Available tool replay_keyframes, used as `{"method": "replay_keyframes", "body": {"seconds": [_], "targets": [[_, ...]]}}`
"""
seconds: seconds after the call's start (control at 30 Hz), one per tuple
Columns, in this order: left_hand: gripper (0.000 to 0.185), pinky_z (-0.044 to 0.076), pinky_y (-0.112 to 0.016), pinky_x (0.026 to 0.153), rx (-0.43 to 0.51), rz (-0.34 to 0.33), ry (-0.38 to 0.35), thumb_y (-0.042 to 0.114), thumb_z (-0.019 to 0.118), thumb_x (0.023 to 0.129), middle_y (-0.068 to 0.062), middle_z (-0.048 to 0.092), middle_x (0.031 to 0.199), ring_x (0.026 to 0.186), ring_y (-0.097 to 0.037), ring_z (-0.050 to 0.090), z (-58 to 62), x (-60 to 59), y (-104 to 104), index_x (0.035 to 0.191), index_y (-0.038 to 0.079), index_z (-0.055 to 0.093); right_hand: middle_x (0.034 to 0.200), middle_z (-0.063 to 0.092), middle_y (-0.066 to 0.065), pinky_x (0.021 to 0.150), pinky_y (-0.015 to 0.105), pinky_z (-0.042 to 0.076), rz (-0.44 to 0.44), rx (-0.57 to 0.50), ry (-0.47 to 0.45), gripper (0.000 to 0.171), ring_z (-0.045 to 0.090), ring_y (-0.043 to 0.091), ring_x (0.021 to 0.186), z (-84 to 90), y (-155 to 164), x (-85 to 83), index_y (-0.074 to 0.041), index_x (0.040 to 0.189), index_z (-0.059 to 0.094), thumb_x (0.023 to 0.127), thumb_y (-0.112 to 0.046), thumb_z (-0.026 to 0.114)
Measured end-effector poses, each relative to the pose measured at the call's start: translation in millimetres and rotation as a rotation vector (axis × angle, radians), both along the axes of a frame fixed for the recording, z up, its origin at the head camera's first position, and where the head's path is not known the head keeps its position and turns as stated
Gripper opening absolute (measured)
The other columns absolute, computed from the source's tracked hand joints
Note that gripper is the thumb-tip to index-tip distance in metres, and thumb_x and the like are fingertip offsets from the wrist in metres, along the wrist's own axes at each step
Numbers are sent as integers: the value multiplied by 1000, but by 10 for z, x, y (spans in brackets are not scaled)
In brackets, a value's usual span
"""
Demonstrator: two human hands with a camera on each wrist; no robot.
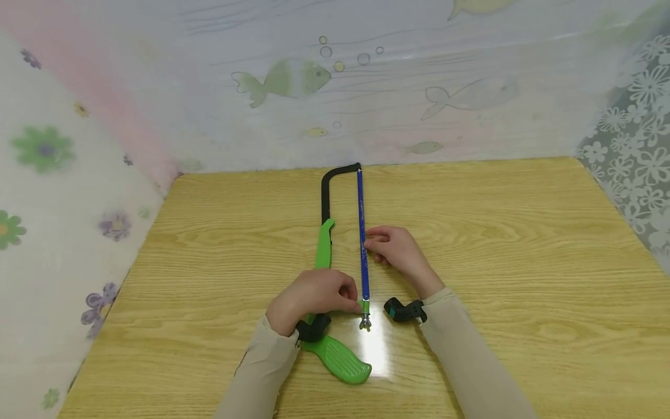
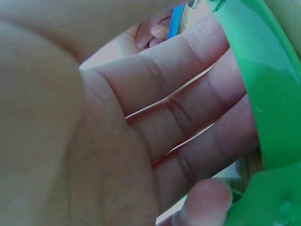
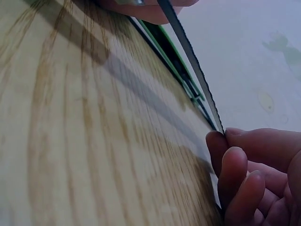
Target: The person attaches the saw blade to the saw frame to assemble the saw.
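Head view, nearest to you: both your sleeves [image 1: 466, 361] come in from the bottom edge, and a green saw handle [image 1: 339, 361] lies on the wooden desk [image 1: 523, 262] between them, its grip end pointing toward you. Just beyond it your left hand [image 1: 313, 297] sits on the hacksaw where the handle meets the frame, fingers curled over the green part, thumb and forefinger closing at the near end of the blue blade [image 1: 362, 233], right by the metal wing nut [image 1: 364, 322]. Left wrist view confirms it: your fingers [image 2: 188, 117] bend against the green plastic [image 2: 263, 94], and a sliver of the blue blade shows past them.

To the right, a small black wrist camera [image 1: 404, 310] is strapped at your right cuff. Your right hand [image 1: 398, 251] lies a little farther out, its fingertips pinching the blade about midway along its length. Right wrist view shows this close up: the thumb and forefinger [image 3: 225, 155] press the toothed edge between them, while the other fingers curl loosely beneath.

Farther on, the blade runs straight away from you to the black frame [image 1: 328, 192], which bends over at the far end near the desk's back edge. Beyond that hangs a pale curtain printed with fish [image 1: 285, 78], and flowered sheets close off both sides.
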State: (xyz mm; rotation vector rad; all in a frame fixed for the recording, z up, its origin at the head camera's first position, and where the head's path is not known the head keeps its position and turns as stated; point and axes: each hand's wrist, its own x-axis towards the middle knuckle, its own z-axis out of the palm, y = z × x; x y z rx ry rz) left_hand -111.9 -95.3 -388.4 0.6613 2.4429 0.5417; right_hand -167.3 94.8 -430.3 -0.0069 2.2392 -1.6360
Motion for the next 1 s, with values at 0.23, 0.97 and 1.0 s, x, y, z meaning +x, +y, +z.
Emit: {"method": "replay_keyframes", "body": {"seconds": [0.23, 0.97, 1.0], "targets": [[18, 39, -25, 58, 9, 0, 5, 44, 68, 79, 14, 56, 67, 60, -4, 50, -2, -1, -2, 72, 29, 62, 90, 65, 9, 52, 25, 42, -5, 29, 18, 31, 52, 16, 58, 12, -1, 4, -12, 117, 59, 88, -22, 61], [19, 39, -23, 57, -7, -5, 16, 46, 67, 79, 16, 56, 67, 60, -3, 50, -28, 18, 28, 71, 30, 61, 92, 62, 11, 65, 30, 49, 11, 18, 26, 29, 57, 18, 70, 58, 75, 141, -4, 107, 61, 93, -28, 54], [19, 39, -23, 57, -11, 0, 15, 46, 67, 79, 16, 56, 67, 60, -3, 50, -26, 16, 19, 71, 30, 61, 92, 62, 11, 65, 30, 49, 17, 9, 29, 29, 57, 18, 70, 66, 68, 145, -4, 107, 61, 93, -28, 54]]}}
